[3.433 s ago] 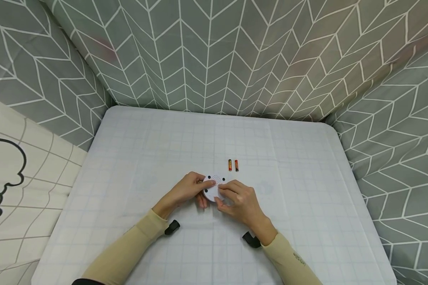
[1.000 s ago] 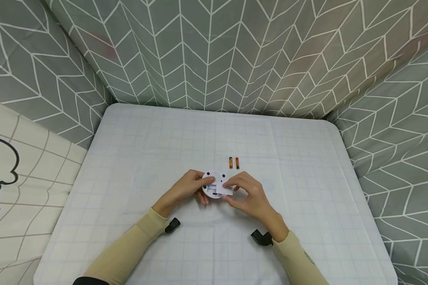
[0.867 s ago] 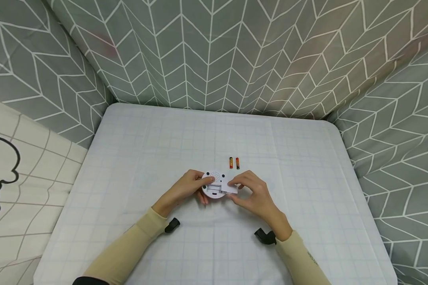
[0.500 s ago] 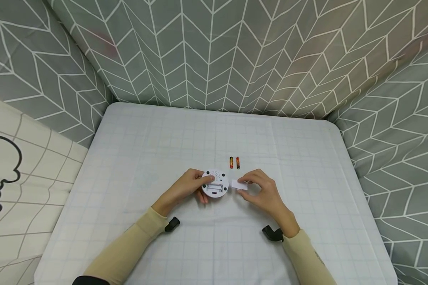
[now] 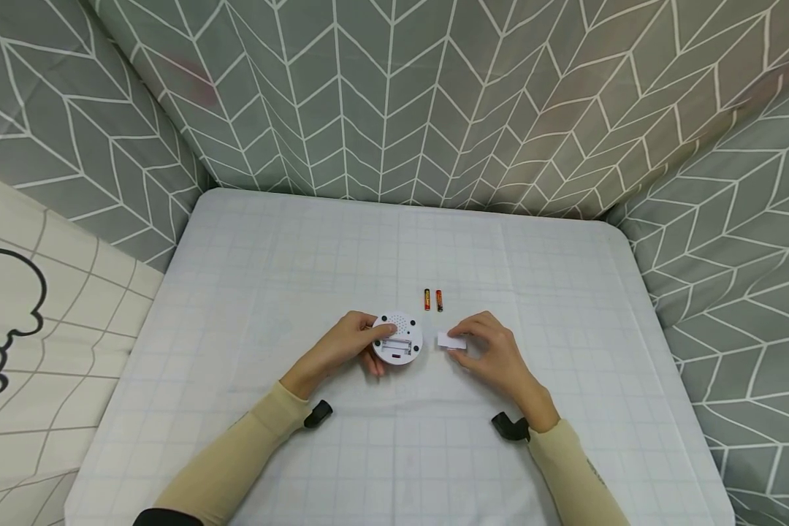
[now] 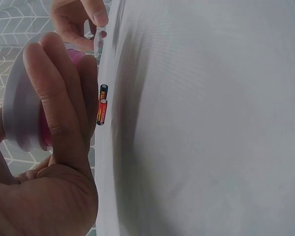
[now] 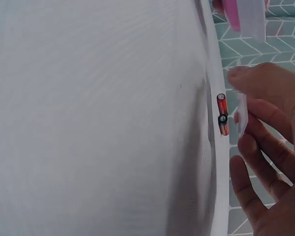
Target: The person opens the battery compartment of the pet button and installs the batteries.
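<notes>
My left hand (image 5: pixel 353 340) grips a round white battery-powered device (image 5: pixel 402 322), thumb on its face and fingers curled beneath. Speaker-like holes, dark round feet and an uncovered battery compartment (image 5: pixel 397 345) face up in the head view; a pink part (image 6: pixel 43 129) shows on its other side in the left wrist view. Just to the right, my right hand (image 5: pixel 493 349) pinches a small white battery cover (image 5: pixel 450 341) between thumb and fingers, apart from the device. Two red-and-black batteries (image 5: pixel 427 299) lie side by side on the table beyond the hands.
A white cloth with a faint grid covers the table (image 5: pixel 302 256). Grey patterned curtains (image 5: pixel 381 102) stand around its back and sides. A black wrist camera mount (image 5: pixel 511 427) sticks out from the right wrist, another from the left.
My right hand has slid the battery cover off the device and carried it to the right, exposing the compartment. The left hand still holds the device; the batteries stay put.
</notes>
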The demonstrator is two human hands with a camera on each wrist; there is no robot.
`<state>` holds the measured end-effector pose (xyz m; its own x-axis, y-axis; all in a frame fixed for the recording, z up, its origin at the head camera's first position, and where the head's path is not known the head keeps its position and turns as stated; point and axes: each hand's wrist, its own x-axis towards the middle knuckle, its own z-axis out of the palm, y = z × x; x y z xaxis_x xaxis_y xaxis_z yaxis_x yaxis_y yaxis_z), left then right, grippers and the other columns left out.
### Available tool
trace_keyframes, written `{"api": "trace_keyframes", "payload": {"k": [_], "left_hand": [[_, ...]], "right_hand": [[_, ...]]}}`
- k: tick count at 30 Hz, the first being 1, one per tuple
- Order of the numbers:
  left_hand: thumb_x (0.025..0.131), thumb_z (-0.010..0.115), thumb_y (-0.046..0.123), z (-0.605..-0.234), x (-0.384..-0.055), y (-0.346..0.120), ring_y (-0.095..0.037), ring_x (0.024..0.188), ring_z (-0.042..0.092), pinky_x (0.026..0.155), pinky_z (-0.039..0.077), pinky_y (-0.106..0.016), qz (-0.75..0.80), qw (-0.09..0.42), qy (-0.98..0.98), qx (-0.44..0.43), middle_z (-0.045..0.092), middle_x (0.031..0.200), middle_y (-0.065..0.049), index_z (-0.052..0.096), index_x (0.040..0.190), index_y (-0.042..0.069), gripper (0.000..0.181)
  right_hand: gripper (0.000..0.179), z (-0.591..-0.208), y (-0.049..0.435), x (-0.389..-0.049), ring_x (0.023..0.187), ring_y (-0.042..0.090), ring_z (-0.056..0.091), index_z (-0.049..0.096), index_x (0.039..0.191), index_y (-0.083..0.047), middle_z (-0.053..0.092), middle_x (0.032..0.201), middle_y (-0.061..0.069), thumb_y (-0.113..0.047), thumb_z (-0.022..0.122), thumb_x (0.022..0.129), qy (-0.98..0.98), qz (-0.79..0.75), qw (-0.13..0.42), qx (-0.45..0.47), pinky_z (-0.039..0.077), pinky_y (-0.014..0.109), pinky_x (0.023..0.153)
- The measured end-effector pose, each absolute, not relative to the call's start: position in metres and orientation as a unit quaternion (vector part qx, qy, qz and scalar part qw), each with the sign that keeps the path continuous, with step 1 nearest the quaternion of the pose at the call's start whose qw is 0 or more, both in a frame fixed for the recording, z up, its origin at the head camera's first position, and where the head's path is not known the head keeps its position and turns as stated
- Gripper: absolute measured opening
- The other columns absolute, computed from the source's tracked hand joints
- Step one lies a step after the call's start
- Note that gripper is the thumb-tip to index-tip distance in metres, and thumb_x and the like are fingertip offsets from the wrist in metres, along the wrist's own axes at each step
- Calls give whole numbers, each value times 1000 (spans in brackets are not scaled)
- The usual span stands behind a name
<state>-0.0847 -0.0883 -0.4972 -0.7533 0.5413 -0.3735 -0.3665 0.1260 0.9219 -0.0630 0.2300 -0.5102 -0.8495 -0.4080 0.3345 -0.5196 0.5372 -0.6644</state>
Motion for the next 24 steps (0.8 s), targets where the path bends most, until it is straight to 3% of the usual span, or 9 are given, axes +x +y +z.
{"api": "trace_keyframes", "payload": {"k": [15, 24], "left_hand": [[105, 66, 32, -495, -85, -87, -23, 55, 73, 56, 63, -35, 662, 346, 662, 60, 76, 82, -28, 69, 113, -4, 37], [105, 65, 30, -495, -84, -86, -21, 53, 73, 54, 62, -34, 662, 348, 661, 60, 76, 81, -26, 70, 114, -5, 37]], "right_hand": [[31, -514, 234, -66, 108, 18, 63, 79, 106, -15, 73, 109, -2, -9, 93, 79, -893, 364, 48, 259, 48, 22, 97], [33, -511, 235, -66, 110, 15, 64, 79, 105, -18, 73, 110, -4, -19, 96, 78, -903, 356, 22, 240, 50, 24, 98]]}}
